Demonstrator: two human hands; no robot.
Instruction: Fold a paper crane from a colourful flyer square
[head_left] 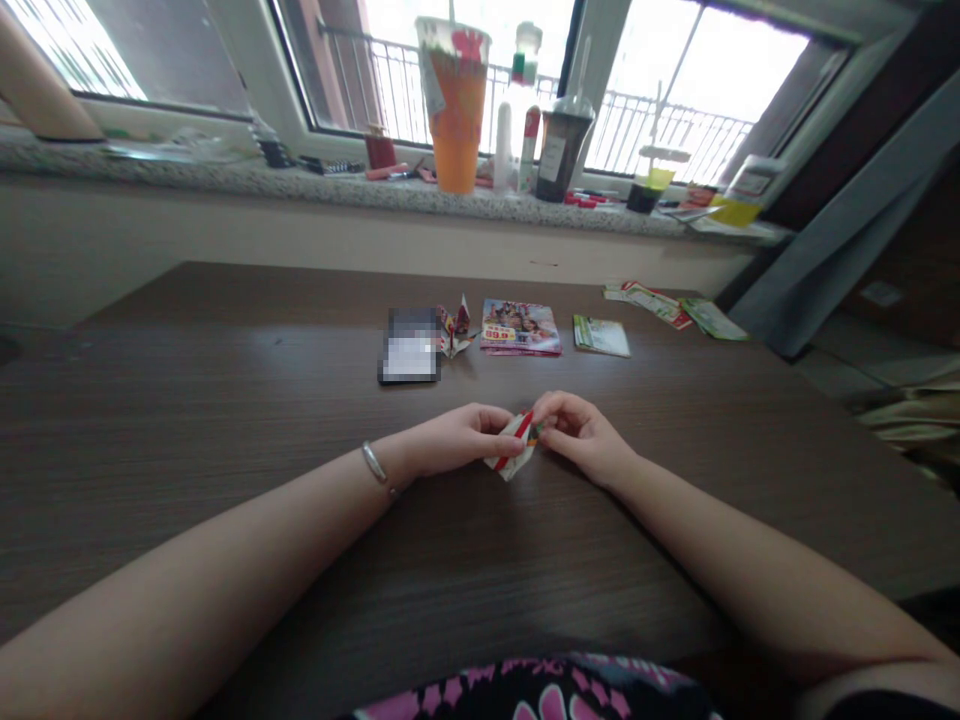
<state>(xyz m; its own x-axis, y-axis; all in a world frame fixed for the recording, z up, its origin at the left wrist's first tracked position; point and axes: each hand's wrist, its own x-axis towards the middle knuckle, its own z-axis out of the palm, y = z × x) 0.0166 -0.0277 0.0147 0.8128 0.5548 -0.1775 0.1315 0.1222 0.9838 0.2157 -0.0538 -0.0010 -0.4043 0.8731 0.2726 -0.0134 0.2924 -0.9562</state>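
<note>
A small folded piece of printed paper [514, 446], white with red and green, rests at the middle of the dark wooden table [225, 420]. My left hand [454, 438] pinches its left side with closed fingers, a silver bracelet on that wrist. My right hand [581, 433] pinches its right side, fingers curled. Both hands rest low over the tabletop.
Further back lie a dark phone [409, 345], a finished folded paper figure [454, 329], a stack of printed leaflets [520, 327], a green card [601, 336] and more leaflets [652, 301]. The window sill [225, 180] carries an orange drink cup [455, 100], a dark cup [562, 145] and bottles.
</note>
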